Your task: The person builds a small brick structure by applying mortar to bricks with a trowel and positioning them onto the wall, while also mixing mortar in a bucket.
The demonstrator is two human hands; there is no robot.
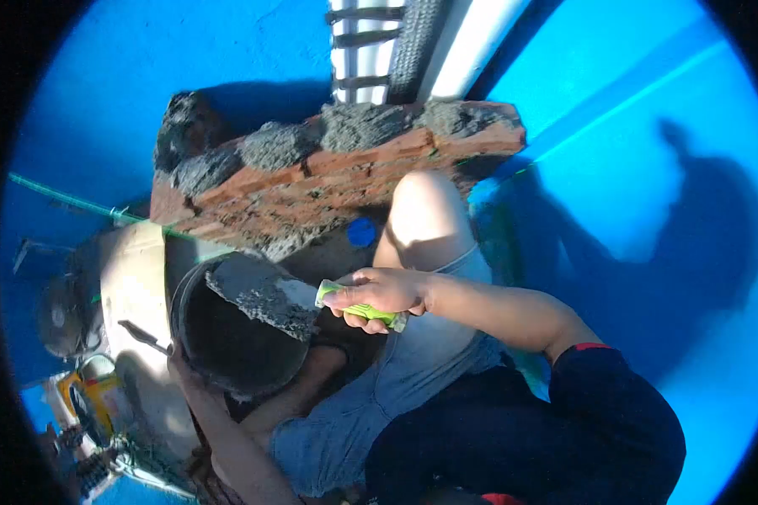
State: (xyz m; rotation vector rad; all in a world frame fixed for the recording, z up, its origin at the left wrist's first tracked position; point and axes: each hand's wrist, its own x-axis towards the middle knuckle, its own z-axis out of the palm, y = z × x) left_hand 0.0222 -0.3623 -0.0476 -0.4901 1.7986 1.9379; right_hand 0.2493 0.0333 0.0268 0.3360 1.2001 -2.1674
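My right hand (375, 296) is closed around the lime-green handle of a trowel (261, 295). Wet grey mortar coats the trowel's blade, which is over the mouth of a round black bucket (183, 324). The bucket sits beside my bent leg, its inside dark. At its left rim, in shade, is my left hand (182, 364), gripping the edge; its fingers are partly hidden. A dark, narrow, pointed piece (147, 338) sticks out beside that hand, and I cannot tell what it is. Beyond the bucket stands a low brick wall (312, 172) topped with lumps of mortar (362, 126).
A green string line (67, 195) runs towards the wall's left end. White pipes (480, 38) rise behind the bricks against blue walls (632, 101). A blue round cap (361, 232) lies near the wall's foot. A pale board (135, 269) and yellow containers (101, 396) are at left.
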